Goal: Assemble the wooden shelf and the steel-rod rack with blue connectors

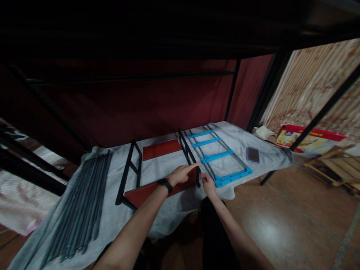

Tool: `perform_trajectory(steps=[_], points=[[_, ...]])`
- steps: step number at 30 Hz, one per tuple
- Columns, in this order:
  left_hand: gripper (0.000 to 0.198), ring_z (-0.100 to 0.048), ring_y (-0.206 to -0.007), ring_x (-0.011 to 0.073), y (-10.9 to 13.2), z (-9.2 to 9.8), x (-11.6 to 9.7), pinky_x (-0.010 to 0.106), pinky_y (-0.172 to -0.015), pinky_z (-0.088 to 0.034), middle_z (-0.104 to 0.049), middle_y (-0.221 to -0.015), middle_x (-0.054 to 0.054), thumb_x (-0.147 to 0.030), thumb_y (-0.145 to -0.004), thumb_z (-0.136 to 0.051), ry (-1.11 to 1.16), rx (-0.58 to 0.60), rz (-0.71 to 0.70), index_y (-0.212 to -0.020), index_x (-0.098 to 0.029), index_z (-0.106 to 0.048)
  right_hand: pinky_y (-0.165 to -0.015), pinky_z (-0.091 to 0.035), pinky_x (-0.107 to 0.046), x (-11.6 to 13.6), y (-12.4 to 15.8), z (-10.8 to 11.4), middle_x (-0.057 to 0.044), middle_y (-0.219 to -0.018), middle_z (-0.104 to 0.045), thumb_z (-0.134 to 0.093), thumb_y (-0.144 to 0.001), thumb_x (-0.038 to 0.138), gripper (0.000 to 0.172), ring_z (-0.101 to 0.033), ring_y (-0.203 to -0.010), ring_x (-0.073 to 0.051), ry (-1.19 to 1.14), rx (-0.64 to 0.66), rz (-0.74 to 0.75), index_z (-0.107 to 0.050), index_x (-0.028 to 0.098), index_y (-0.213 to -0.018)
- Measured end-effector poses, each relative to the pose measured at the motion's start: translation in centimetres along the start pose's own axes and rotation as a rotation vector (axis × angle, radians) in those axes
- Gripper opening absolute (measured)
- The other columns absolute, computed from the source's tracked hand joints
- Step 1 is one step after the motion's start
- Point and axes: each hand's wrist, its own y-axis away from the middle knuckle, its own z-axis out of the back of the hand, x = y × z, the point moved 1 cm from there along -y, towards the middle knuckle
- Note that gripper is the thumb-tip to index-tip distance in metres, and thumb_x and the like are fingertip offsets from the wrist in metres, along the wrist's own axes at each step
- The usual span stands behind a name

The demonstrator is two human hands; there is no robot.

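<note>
A small shelf frame lies on a grey cloth (168, 210): two black metal side frames, one at the left (128, 174) and one at the right (187, 152), joined by a near red-brown board (146, 193) and a far red-brown board (161, 149). My left hand (182, 173), with a black wristband, rests fingers flat along the near board's right end. My right hand (207, 182) pinches at the corner where that board meets the right side frame; what its fingers grip is too small to see.
Several grey metal rods (81, 202) lie bundled on the cloth at the left. Grey rods joined by blue plastic brackets (218, 155) lie to the right, with a small dark item (252, 154) beyond. A red and yellow box (306, 140) sits on the tiled floor.
</note>
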Motion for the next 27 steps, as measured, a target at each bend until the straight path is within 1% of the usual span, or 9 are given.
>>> perform_trajectory(steps=[3,6,8,12,15,18,20,23,27], points=[[0.085,-0.062,-0.111,0.0230,0.3,0.1,-0.1,0.028,-0.085,-0.046,-0.065,-0.125,0.005,-0.002,-0.076,-0.047,0.000,-0.038,0.000,-0.150,-0.037,-0.025,-0.100,-0.044,-0.035,2.7,-0.4,0.9,-0.010,-0.123,-0.063,-0.039,-0.080,0.013,0.046,-0.058,-0.114,-0.020,-0.076,-0.033,0.110,-0.053,0.019,-0.123],[0.087,-0.063,-0.109,0.0240,1.0,0.3,0.0,0.028,-0.083,-0.045,-0.069,-0.116,0.005,-0.010,-0.080,-0.052,-0.024,-0.111,0.091,-0.153,-0.033,-0.012,-0.105,-0.042,-0.036,6.0,-1.0,1.4,-0.007,-0.130,-0.058,-0.043,-0.075,0.011,0.058,-0.054,-0.120,-0.019,-0.073,-0.001,0.276,-0.050,0.022,-0.132],[0.088,-0.064,-0.108,0.0249,1.5,0.1,-0.2,0.029,-0.083,-0.045,-0.070,-0.112,0.006,-0.014,-0.082,-0.054,-0.056,-0.146,0.131,-0.154,-0.029,-0.007,-0.108,-0.039,-0.036,8.0,-1.3,1.6,-0.007,-0.132,-0.054,-0.045,-0.073,0.010,0.058,-0.051,-0.123,-0.020,0.053,0.051,0.358,-0.054,0.023,-0.129],[0.087,-0.065,-0.105,0.0254,2.5,-0.5,-0.9,0.031,-0.084,-0.044,-0.070,-0.111,0.008,-0.015,-0.084,-0.052,-0.111,-0.198,0.116,-0.154,-0.027,-0.002,-0.107,-0.038,-0.035,10.2,-1.6,1.5,-0.010,-0.140,-0.042,-0.049,-0.074,0.009,0.059,-0.049,-0.125,-0.022,0.361,0.124,0.400,-0.054,0.021,-0.132],[0.085,-0.065,-0.104,0.0263,3.0,-0.9,-1.3,0.033,-0.084,-0.044,-0.070,-0.114,0.009,-0.017,-0.086,-0.051,-0.112,-0.245,0.135,-0.154,-0.027,0.001,-0.107,-0.036,-0.037,10.6,-1.8,1.1,-0.011,-0.145,-0.038,-0.054,-0.074,0.009,0.053,-0.046,-0.129,-0.024,0.531,0.272,0.488,-0.058,0.020,-0.126],[0.086,-0.065,-0.103,0.0260,3.3,-1.0,-1.6,0.035,-0.086,-0.044,-0.069,-0.114,0.009,-0.020,-0.087,-0.053,-0.104,-0.272,0.189,-0.154,-0.027,0.002,-0.104,-0.036,-0.040,10.1,-2.1,0.9,-0.010,-0.125,-0.058,-0.058,-0.080,0.016,0.032,-0.054,-0.118,-0.024,0.639,0.392,0.528,-0.065,0.020,-0.111],[0.083,-0.062,-0.105,0.0252,3.7,-1.0,-2.2,0.037,-0.091,-0.042,-0.068,-0.112,0.009,-0.017,-0.088,-0.051,-0.113,-0.320,0.174,-0.154,-0.027,-0.002,-0.100,-0.038,-0.039,9.5,-2.4,0.9,-0.008,-0.110,-0.065,-0.058,-0.084,0.022,0.023,-0.059,-0.108,-0.023,0.661,0.428,0.543,-0.065,0.021,-0.106],[0.072,-0.055,-0.114,0.0237,5.5,-1.7,-3.7,0.040,-0.099,-0.038,-0.062,-0.119,0.010,-0.008,-0.088,-0.043,-0.121,-0.481,0.090,-0.152,-0.026,-0.016,-0.095,-0.040,-0.037,8.7,-2.9,1.0,-0.008,-0.110,-0.067,-0.056,-0.086,0.024,0.021,-0.060,-0.106,-0.023,0.671,0.416,0.586,-0.064,0.020,-0.105],[0.052,-0.051,-0.120,0.0217,11.6,-4.8,-4.1,0.040,-0.105,-0.036,-0.059,-0.128,0.007,-0.010,-0.090,-0.043,-0.008,-0.652,0.080,-0.138,-0.027,-0.045,-0.090,-0.042,-0.035,8.3,-3.4,1.1,-0.007,-0.102,-0.068,-0.055,-0.086,0.023,0.013,-0.063,-0.098,-0.021,0.687,0.453,0.620,-0.064,0.021,-0.096]])
